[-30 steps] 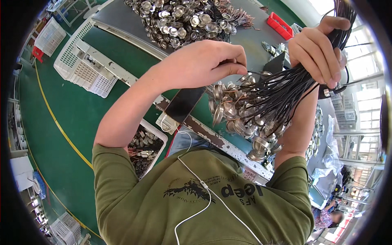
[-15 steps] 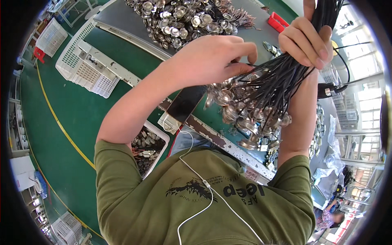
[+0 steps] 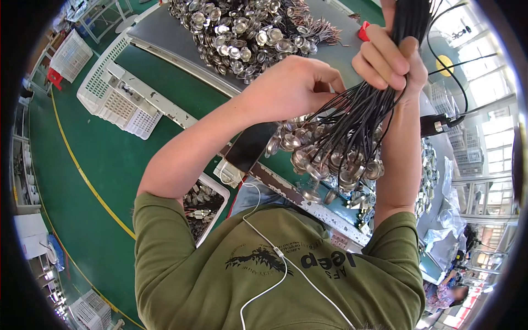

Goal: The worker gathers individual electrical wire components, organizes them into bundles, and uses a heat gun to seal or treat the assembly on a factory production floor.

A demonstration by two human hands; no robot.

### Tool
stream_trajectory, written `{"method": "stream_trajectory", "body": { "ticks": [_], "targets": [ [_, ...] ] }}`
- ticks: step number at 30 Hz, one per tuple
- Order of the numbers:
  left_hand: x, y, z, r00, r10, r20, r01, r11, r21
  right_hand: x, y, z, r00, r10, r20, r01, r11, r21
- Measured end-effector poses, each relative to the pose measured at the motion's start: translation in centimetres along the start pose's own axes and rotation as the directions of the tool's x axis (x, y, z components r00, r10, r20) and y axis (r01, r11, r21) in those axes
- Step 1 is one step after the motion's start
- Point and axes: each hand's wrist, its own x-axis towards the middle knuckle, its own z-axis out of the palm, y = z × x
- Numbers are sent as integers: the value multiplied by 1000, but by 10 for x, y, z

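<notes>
A thick bundle of black wires (image 3: 366, 107) hangs from my right hand (image 3: 388, 63), which is closed round it in the upper right of the head view. Round silvery metal caps (image 3: 352, 173) dangle at the lower ends of these wires. My left hand (image 3: 305, 88) is at the left side of the bundle. Its thumb and fingers are curled together on some of the wires, though the fingertips are partly hidden among them. Below my left hand, a dark-screened phone (image 3: 251, 147) rests by the edge of the worn bench frame.
A big heap of similar metal caps with wires (image 3: 236, 36) covers part of the grey table (image 3: 159, 34) ahead. Small metal parts (image 3: 366, 212) lie under the bundle. A white bin of parts (image 3: 220, 190) stands at my left. White crates (image 3: 124, 113) stand farther left. Another person (image 3: 443, 296) is far right.
My right hand has shifted left and slightly down with the wire bundle. The hanging caps have swung left, and my left hand has moved slightly down, staying at the wires.
</notes>
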Motion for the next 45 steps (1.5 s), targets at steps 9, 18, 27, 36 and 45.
{"method": "stream_trajectory", "body": {
  "ticks": [9, 18, 27, 36, 45],
  "targets": [
    [-6, -11, -20, 915, -143, 377, 144, 989, 27, -3, 11, 44, 866, 38, -498, -226, 919, -322],
    [-16, -1, -39, 976, 217, 29, -218, 954, 204, -8, -11, 28, 995, -96, 21, 97, 992, -84],
    [-51, -26, -83, 933, 242, -268, -168, 948, 270, -5, -41, 88, 940, -330, -90, 293, 913, -285],
    [-147, -127, -130, 769, -90, -633, 369, 870, 326, -2, -76, 116, 714, -658, -238, 574, 745, -339],
    [-193, -79, -103, 594, -390, -703, 404, 901, -159, 8, -27, 79, 670, -584, -458, 239, 754, -612]
  ]
}}
